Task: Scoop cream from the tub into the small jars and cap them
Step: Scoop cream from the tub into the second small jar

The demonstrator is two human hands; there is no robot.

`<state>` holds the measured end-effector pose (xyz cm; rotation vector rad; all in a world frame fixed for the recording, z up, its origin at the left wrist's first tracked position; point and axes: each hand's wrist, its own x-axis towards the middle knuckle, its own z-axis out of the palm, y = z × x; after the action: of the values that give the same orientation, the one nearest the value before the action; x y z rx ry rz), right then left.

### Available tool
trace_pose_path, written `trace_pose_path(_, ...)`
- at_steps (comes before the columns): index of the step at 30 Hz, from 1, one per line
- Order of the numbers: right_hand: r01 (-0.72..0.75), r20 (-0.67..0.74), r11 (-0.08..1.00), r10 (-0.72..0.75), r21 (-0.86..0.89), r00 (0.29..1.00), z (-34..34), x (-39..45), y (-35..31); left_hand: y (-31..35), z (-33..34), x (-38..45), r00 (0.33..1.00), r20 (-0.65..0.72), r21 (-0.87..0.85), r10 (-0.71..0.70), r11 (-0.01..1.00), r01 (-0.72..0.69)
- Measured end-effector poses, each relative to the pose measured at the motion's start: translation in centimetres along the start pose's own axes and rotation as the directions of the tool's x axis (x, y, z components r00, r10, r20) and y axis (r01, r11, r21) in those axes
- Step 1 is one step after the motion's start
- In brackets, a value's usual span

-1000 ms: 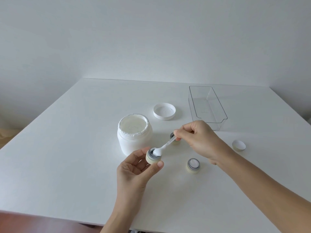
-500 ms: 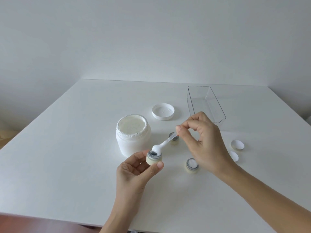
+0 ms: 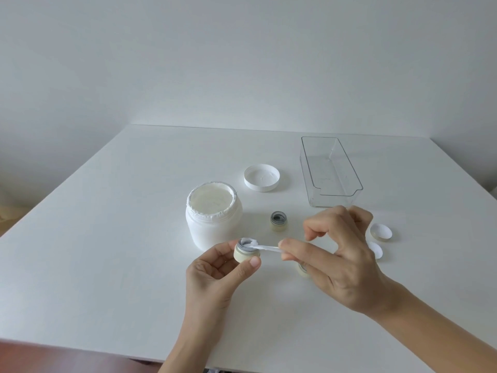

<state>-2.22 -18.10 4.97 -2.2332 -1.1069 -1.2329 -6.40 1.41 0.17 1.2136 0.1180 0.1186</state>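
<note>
An open white tub [image 3: 213,215] full of cream stands mid-table. My left hand [image 3: 215,273] holds a small cream-coloured jar [image 3: 246,254] just in front of the tub. My right hand [image 3: 336,262] pinches a small white spoon [image 3: 265,247] whose bowl lies flat across the jar's mouth, with cream in the opening. A second small jar [image 3: 279,221] stands open behind the hands. A third jar [image 3: 303,271] is mostly hidden under my right hand. Two small caps lie to the right, one [image 3: 381,231] farther back and one [image 3: 375,249] partly behind my right hand.
The tub's white lid [image 3: 261,177] lies upside down behind the tub. A clear plastic bin [image 3: 329,170] stands at the back right. The white table's [image 3: 107,238] front edge runs along the bottom of the view.
My right hand has dropped and turned, laying the spoon from a steep tilt to nearly flat across the held jar's mouth. The third jar is now mostly covered by that hand.
</note>
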Motion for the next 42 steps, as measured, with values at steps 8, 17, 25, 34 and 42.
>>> trace_pose_path(8, 0.011, -0.028, 1.0, -0.01, 0.008, 1.0, -0.7, -0.2, 0.3, 0.0, 0.1, -0.1, 1.0, 0.016, 0.004, 0.006, 1.0, -0.006)
trace_pose_path(17, -0.098, -0.102, 0.994, 0.102, 0.042, 0.99, -1.7, 1.2, 1.2, 0.1, 0.0, 0.0, 1.0, -0.018, -0.032, -0.006, 0.999, 0.005)
trace_pose_path(25, -0.365, -0.018, 0.923, 0.37, 0.121, 0.929, 1.5, 8.0, 0.8, 0.4, 0.2, -0.1, 1.0, 0.013, -0.009, 0.008, 1.0, -0.008)
trace_pose_path(34, 0.001, 0.559, 0.992, 0.071, -0.127, 0.826, 6.9, 12.9, 0.0, 0.6, 0.7, -0.3, 1.0, 0.02, -0.02, 0.013, 1.0, -0.013)
trace_pose_path(42, -0.358, 0.723, 0.931, 0.298, -0.075, 0.623, 7.7, 13.4, 0.0, 0.4, 0.6, -0.2, 0.999, 0.014, 0.007, 0.036, 0.999, -0.036)
